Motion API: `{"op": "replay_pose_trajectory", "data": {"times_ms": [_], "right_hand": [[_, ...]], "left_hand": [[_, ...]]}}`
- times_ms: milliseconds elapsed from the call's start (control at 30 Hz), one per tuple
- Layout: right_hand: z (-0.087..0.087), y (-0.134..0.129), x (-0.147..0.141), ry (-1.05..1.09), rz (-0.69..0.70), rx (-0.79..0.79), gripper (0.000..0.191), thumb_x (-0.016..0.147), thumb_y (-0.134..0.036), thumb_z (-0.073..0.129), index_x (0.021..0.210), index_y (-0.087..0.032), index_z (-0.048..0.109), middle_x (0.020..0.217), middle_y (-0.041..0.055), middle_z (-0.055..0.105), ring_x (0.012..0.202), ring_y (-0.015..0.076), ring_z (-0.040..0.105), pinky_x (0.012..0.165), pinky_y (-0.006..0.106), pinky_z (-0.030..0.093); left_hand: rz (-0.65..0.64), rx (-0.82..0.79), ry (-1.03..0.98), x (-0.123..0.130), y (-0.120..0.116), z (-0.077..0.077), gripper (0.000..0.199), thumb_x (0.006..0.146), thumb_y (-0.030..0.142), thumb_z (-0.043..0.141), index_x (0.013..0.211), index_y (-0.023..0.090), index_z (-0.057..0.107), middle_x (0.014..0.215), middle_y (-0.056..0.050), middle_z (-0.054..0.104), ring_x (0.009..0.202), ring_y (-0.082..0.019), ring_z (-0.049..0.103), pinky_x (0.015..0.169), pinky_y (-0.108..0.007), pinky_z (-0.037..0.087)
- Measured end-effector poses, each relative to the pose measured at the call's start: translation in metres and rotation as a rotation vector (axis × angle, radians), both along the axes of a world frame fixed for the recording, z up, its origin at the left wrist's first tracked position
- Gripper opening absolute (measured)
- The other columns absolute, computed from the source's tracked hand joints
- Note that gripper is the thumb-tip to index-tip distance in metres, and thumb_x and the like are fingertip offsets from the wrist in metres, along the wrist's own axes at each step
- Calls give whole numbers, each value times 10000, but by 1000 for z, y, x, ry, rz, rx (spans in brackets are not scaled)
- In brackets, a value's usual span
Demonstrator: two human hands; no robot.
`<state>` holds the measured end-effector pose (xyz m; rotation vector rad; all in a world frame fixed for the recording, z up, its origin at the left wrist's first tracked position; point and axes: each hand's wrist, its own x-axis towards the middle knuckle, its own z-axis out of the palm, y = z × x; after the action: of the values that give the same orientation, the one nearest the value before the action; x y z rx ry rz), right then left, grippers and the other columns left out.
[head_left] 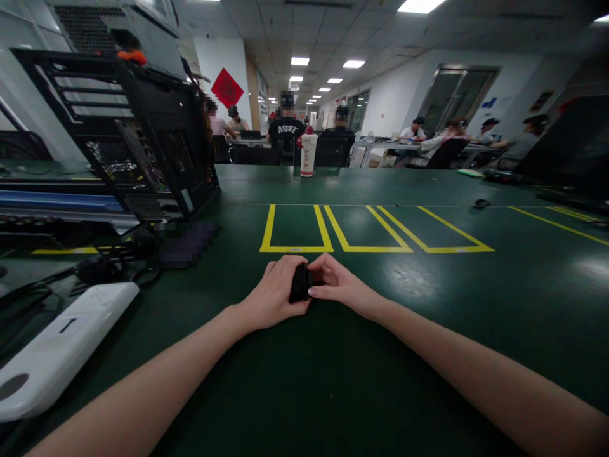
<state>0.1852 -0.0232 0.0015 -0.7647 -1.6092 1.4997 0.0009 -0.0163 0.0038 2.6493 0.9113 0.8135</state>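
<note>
A small black block-shaped object (299, 283) is held between my two hands, low over the dark green tabletop (333, 381). My left hand (273, 292) wraps round its left side, thumb on the near edge and fingers over the far edge. At its right side, my right hand (340, 285) pinches with thumb and fingertips. My fingers cover much of the object, so its exact kind cannot be made out. Just beyond my hands lies a yellow tape outline (295, 249) on the table.
An open black computer case (143, 133) stands at the back left. Near it lie dark cables (102, 263) and a white elongated device (71, 343). A white cup (308, 154) stands at the far edge. A small black item (481, 204) lies right. Several people sit beyond.
</note>
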Motion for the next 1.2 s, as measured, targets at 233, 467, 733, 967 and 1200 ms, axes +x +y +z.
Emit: {"op": "replay_pose_trajectory", "data": {"times_ms": [233,467,733,967,1200], "right_hand": [[0,0,-3,-23,-63,-48,216,742,-228,610,910,-207,476,882,3,522,796,124,538,703,296,465],[-1,0,0,-31,-17,-33,286,724,-186,626,964,-190,470,992,33,521,935,154,520,812,342,436],[-1,-1,-1,21,-23,-15,202,747,-178,607,905,-198,482,899,1,527,832,120,535,737,297,440],[-3,2,-1,-29,-52,-73,302,724,-183,625,986,-182,475,1010,43,509,946,163,509,801,336,431],[-1,1,2,-18,41,-2,365,655,-114,680,938,-201,466,944,6,525,944,151,512,850,348,408]], "left_hand": [[-6,-5,-10,1,0,0,536,697,257,599,1147,211,312,1083,-78,451,1007,-248,465,853,-410,362],[-6,6,5,1,0,0,547,703,252,595,1162,204,300,1095,-85,447,1026,-253,454,850,-406,364],[-5,9,-1,1,1,-1,540,702,257,599,1157,193,316,1104,-88,444,1030,-248,454,859,-398,359],[-4,27,-10,1,2,-4,546,698,257,589,1159,195,304,1082,-86,453,1017,-253,458,840,-401,362],[-5,12,0,0,2,-2,550,685,248,595,1155,187,314,1082,-89,449,1005,-254,456,848,-403,359]]}}
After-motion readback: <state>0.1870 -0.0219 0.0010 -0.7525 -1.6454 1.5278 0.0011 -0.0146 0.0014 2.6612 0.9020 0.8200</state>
